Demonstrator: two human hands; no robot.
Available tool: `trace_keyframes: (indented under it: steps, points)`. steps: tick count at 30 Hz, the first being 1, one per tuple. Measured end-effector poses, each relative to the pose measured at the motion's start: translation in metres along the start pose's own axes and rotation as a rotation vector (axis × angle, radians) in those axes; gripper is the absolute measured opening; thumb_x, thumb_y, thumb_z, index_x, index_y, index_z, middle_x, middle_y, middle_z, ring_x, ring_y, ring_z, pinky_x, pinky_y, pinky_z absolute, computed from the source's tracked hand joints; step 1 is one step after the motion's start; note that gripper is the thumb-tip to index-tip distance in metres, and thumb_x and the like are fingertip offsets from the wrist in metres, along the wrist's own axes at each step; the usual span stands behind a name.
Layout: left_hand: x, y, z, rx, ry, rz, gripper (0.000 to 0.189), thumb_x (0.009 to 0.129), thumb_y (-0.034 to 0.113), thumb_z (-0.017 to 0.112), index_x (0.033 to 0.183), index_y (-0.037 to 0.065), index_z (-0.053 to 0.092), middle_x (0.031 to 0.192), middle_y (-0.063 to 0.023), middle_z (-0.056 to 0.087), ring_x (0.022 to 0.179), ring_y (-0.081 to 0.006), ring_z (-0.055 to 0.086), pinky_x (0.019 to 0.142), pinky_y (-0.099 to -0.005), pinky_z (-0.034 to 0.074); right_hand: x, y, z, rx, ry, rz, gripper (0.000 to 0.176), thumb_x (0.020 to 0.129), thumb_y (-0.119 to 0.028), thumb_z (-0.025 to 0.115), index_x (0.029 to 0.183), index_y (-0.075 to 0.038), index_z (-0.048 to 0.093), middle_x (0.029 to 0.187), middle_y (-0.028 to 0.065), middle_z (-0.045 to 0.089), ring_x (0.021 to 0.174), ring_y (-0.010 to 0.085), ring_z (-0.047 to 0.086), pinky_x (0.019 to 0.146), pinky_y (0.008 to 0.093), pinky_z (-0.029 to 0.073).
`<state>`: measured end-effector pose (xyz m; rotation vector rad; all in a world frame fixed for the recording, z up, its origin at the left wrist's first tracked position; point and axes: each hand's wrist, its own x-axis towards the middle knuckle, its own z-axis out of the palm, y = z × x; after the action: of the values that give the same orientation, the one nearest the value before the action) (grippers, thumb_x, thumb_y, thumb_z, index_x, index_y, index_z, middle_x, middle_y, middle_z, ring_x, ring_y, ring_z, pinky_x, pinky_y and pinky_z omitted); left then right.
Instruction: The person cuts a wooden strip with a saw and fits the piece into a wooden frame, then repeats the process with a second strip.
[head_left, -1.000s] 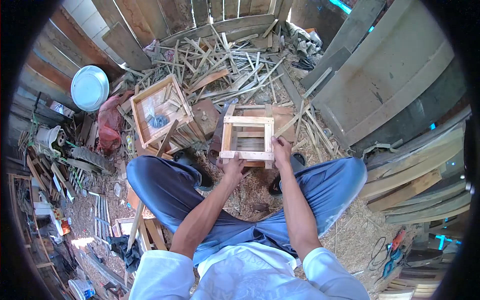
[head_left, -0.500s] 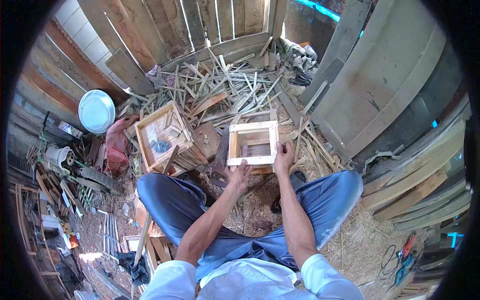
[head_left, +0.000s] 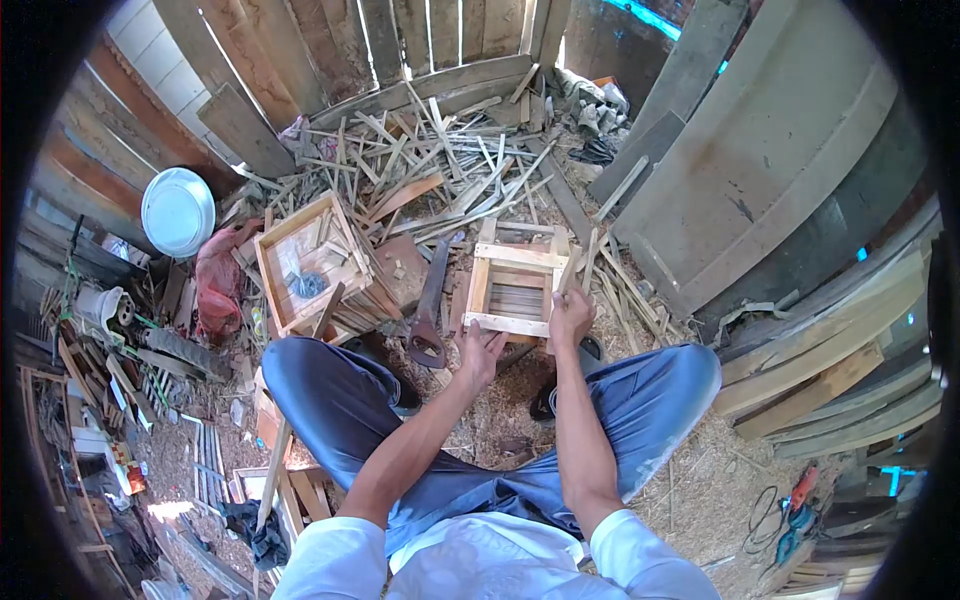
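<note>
the curled fingers of the right hand (head_left: 571,316) are partly out of sight as it closes on the right post of a small, open, box-shaped frame of pale wood (head_left: 508,325); whether it also holds the thin strip rising beside it is hard to tell. the left hand (head_left: 479,358) has its fingers parted, tips against the lower rail; whether it grips cannot be told. the frame's underside is hidden, and a round dark border cuts off the room's edges. one brown-handled handsaw (head_left: 426,332), one square wooden box (head_left: 267,284) and one round pale basin (head_left: 178,212) lie to the left; the scrap sticks (head_left: 425,190) beyond are too tangled to count. the frame, near the shins, is square-cornered and hollow, its rails light yellow.
</note>
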<state>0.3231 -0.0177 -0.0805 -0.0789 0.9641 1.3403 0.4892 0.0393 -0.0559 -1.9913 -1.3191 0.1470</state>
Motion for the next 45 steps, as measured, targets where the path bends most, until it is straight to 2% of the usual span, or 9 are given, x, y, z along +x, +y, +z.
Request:
trace_keyframes:
  steps: [4, 6, 10, 14, 16, 18, 21, 40, 45]
  points:
    - [-0.011, 0.002, -0.002, 0.144, 0.043, -0.015, 0.054, 0.102, 0.031, 0.044, 0.140, 0.023, 0.007, 0.125, -0.0234, 0.047, 0.098, -0.0351, 0.063, 0.081, -0.0424, 0.059, -0.006, -0.022, 0.000, 0.061, 0.037, -0.119, 0.026, 0.077, -0.018, 0.076, 0.095, -0.001, 0.070, 0.084, 0.0118, 0.069, 0.075, 0.0216, 0.064, 0.071, 0.0333, 0.049]
    - [-0.019, 0.014, 0.000, 0.244, 0.060, -0.088, 0.050, 0.102, 0.034, 0.043, 0.138, 0.020, 0.011, 0.111, -0.0209, 0.054, 0.086, -0.0317, 0.065, 0.071, -0.0391, 0.058, -0.011, -0.037, 0.001, 0.346, -0.486, 0.122, 0.028, 0.075, -0.018, 0.077, 0.097, -0.003, 0.072, 0.085, 0.0114, 0.071, 0.076, 0.0196, 0.065, 0.071, 0.0319, 0.050]
    - [-0.005, 0.048, 0.000, 0.716, 0.027, -0.156, 0.045, 0.101, 0.043, 0.040, 0.132, 0.015, 0.023, 0.074, -0.0126, 0.062, 0.065, -0.0231, 0.067, 0.049, -0.0307, 0.051, -0.026, -0.060, -0.001, 0.314, -0.647, 0.172, 0.026, 0.076, -0.022, 0.074, 0.092, 0.000, 0.071, 0.085, 0.0168, 0.070, 0.079, 0.0296, 0.067, 0.074, 0.0390, 0.051]
    - [0.013, 0.055, -0.010, 1.296, 0.130, 0.402, 0.046, 0.095, 0.043, 0.049, 0.126, 0.008, 0.048, 0.070, -0.0173, 0.062, 0.074, -0.0340, 0.065, 0.071, -0.0417, 0.053, -0.029, -0.050, 0.010, 0.264, -0.610, 0.121, 0.028, 0.078, -0.020, 0.075, 0.097, 0.000, 0.071, 0.082, 0.0129, 0.071, 0.071, 0.0201, 0.066, 0.069, 0.0332, 0.051]
    - [0.017, 0.059, -0.010, 1.481, 0.184, 0.300, 0.049, 0.091, 0.041, 0.053, 0.124, 0.005, 0.055, 0.100, -0.0250, 0.065, 0.098, -0.0380, 0.062, 0.090, -0.0418, 0.047, -0.030, -0.049, 0.012, 0.286, -0.586, 0.134, 0.030, 0.078, -0.019, 0.075, 0.101, -0.001, 0.070, 0.084, 0.0128, 0.071, 0.073, 0.0200, 0.066, 0.070, 0.0328, 0.051]
    - [0.020, 0.052, -0.015, 1.785, 0.239, 0.755, 0.056, 0.089, 0.040, 0.058, 0.133, 0.006, 0.049, 0.114, -0.0258, 0.063, 0.101, -0.0341, 0.064, 0.092, -0.0420, 0.047, -0.030, -0.050, 0.011, 0.310, -0.561, 0.149, 0.033, 0.077, -0.018, 0.075, 0.105, -0.001, 0.069, 0.086, 0.0127, 0.071, 0.074, 0.0199, 0.066, 0.070, 0.0324, 0.051]
    - [0.026, 0.049, -0.019, 1.272, -0.110, 0.589, 0.057, 0.086, 0.033, 0.066, 0.132, 0.004, 0.049, 0.114, -0.0263, 0.063, 0.101, -0.0350, 0.064, 0.091, -0.0415, 0.047, -0.030, -0.054, 0.002, 0.355, -0.571, 0.204, 0.035, 0.078, -0.021, 0.074, 0.109, -0.004, 0.069, 0.084, 0.0122, 0.071, 0.077, 0.0239, 0.068, 0.073, 0.0356, 0.052]
    - [0.002, 0.046, -0.016, 1.339, -0.030, 0.388, 0.059, 0.078, 0.022, 0.076, 0.122, -0.006, 0.050, 0.117, -0.0241, 0.060, 0.110, -0.0334, 0.059, 0.094, -0.0389, 0.045, -0.034, -0.048, 0.005, 0.040, -0.552, 0.261, 0.028, 0.079, -0.035, 0.070, 0.101, -0.018, 0.074, 0.099, 0.0101, 0.072, 0.094, 0.0306, 0.067, 0.089, 0.0472, 0.044]
    - [0.008, 0.036, -0.027, 1.305, -0.084, 0.627, 0.057, 0.078, 0.020, 0.077, 0.121, -0.007, 0.050, 0.111, -0.0220, 0.063, 0.104, -0.0297, 0.062, 0.093, -0.0386, 0.046, -0.038, -0.055, 0.003, -0.008, -0.574, 0.253, 0.028, 0.078, -0.035, 0.071, 0.099, -0.018, 0.076, 0.100, 0.0110, 0.072, 0.099, 0.0300, 0.065, 0.093, 0.0472, 0.039]
